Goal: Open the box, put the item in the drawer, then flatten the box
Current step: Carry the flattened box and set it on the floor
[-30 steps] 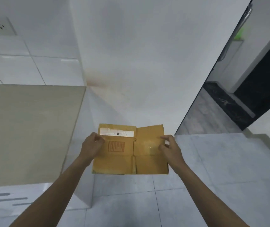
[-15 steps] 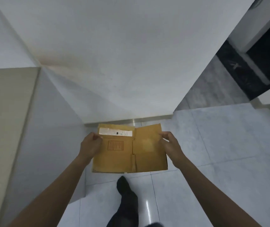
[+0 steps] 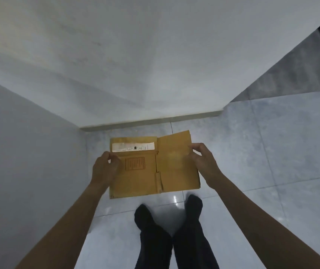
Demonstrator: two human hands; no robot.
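Note:
A flattened brown cardboard box [image 3: 141,181] hangs in front of me above the floor, its flaps spread flat. A white label strip and a red stamp show on its left half. My left hand [image 3: 104,168] pinches the left edge near the top. My right hand [image 3: 203,162] grips the right flap near its upper corner. The drawer and the item are not in view.
A white wall [image 3: 145,65] rises straight ahead with a skirting at its foot. A grey cabinet side [image 3: 19,152] stands close on the left. Glossy grey floor tiles [image 3: 271,152] stretch to the right. My two legs in dark trousers [image 3: 174,235] stand below the box.
My view has tilted down: the countertop at the left and the doorway at the right slid out, and my legs came into view. Both hands kept their hold on the flat box.

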